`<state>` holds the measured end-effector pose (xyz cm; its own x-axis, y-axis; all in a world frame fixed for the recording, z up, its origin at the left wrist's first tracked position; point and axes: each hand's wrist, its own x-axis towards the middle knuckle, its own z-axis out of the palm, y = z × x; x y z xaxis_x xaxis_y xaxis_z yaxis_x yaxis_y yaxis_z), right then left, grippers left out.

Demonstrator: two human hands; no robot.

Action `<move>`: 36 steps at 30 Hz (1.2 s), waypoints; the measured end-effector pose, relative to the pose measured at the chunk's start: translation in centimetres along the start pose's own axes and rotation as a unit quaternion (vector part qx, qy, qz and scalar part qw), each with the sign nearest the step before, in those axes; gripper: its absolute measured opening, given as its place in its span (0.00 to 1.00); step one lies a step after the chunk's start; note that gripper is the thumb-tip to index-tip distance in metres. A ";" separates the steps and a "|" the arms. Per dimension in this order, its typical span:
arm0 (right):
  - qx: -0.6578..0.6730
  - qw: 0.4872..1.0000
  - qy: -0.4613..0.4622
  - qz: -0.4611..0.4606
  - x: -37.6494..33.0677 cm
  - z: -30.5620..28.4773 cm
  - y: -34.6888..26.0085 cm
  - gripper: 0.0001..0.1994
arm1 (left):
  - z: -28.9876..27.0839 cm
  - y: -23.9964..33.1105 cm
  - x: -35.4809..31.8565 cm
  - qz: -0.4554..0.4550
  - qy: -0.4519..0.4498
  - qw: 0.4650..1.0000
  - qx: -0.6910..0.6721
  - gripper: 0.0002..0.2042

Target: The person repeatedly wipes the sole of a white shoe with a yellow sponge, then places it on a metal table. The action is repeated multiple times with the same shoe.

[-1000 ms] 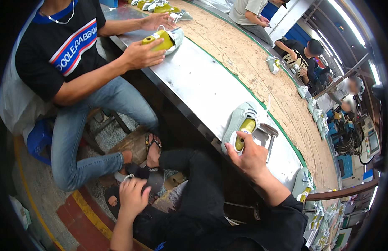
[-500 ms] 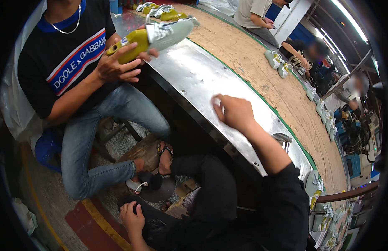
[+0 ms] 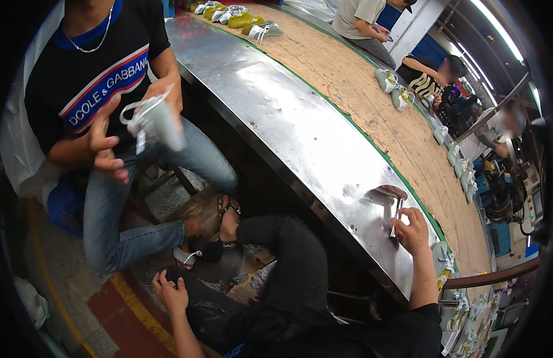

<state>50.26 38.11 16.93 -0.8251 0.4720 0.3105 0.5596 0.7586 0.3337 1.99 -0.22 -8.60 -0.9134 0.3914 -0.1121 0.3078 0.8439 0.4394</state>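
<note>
Right hand (image 3: 411, 231), four o'clock: narrowed at hammer (image 3: 393, 191); closure cannot be told. A loose pinch could let it slip. Left hand (image 3: 171, 291), between seven and eight: loosely spread.

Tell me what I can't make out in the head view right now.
All in the head view:
Pale laced sneaker in the seated co-worker's hand: details smeared by motion blur.
Metal hand tool: lower part partly covered by the right hand, so the hold is unclear.
Machine screen: too small to read.
</note>
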 end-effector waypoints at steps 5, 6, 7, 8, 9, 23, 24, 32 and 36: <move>0.254 0.962 0.099 0.001 6.6 3.0 -4.3 0.12 | -8.8 10.2 -0.9 0.312 0.118 0.898 -0.286 0.19; 0.366 0.925 0.099 0.032 8.6 3.3 -6.2 0.12 | -11.1 12.9 -1.6 0.393 0.165 0.834 -0.351 0.17; 0.444 0.886 0.131 -0.021 10.7 3.5 -8.1 0.12 | -14.2 14.9 -2.3 0.468 0.164 0.782 -0.378 0.16; 0.520 0.836 0.157 -0.074 12.7 3.7 -10.3 0.13 | -16.2 17.3 -4.2 0.492 0.243 0.700 -0.458 0.14; 0.587 0.787 0.137 -0.133 14.4 3.7 -12.4 0.12 | -19.3 18.5 -4.2 0.593 0.217 0.618 -0.468 0.16; 0.656 0.703 -0.130 -0.241 14.8 5.4 -21.1 0.13 | -28.8 24.8 -9.3 0.716 -0.017 0.488 -0.499 0.32; 0.658 0.708 -0.117 -0.228 15.2 5.3 -21.0 0.13 | -29.0 24.9 -9.2 0.720 -0.034 0.482 -0.497 0.28; 0.632 0.741 -0.121 -0.192 15.9 5.5 -21.5 0.11 | -30.0 24.6 -9.6 0.661 -0.127 0.509 -0.537 0.12; 0.616 0.753 -0.104 -0.208 16.1 6.1 -21.5 0.14 | -28.4 23.5 -9.4 0.670 -0.068 0.480 -0.562 0.18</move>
<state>24.46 32.16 9.38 -0.9750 0.0421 0.2181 -0.1413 0.6400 -0.7553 10.20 5.55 28.15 -0.0475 0.3910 0.9192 0.1872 -0.9004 0.3927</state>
